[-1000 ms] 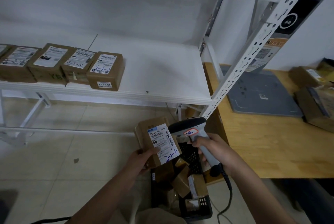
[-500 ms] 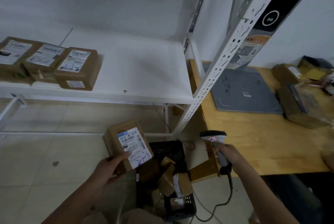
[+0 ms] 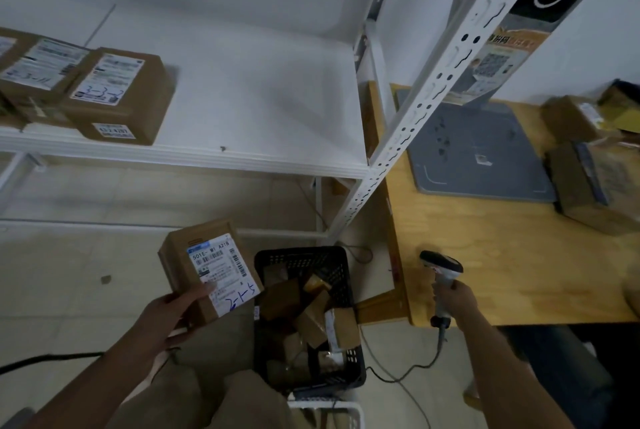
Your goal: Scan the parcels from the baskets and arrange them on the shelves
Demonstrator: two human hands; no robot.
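Gripping the labelled parcel (image 3: 204, 265) in the left hand (image 3: 169, 316), just left of the black basket (image 3: 301, 251). Clutching the barcode scanner (image 3: 441, 264) in the right hand (image 3: 457, 300) over the table's (image 3: 512, 255) front-left corner. Likely shelving now — keeping it label-up, aiming flush beside the shelf's (image 3: 249, 99) end box (image 3: 138, 109).

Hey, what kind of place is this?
Probably a parcel pickup point or sorting room: labelled boxes sit on a white metal shelf, a black basket holds more, the left hand holds a labelled parcel and the right hand a barcode scanner.
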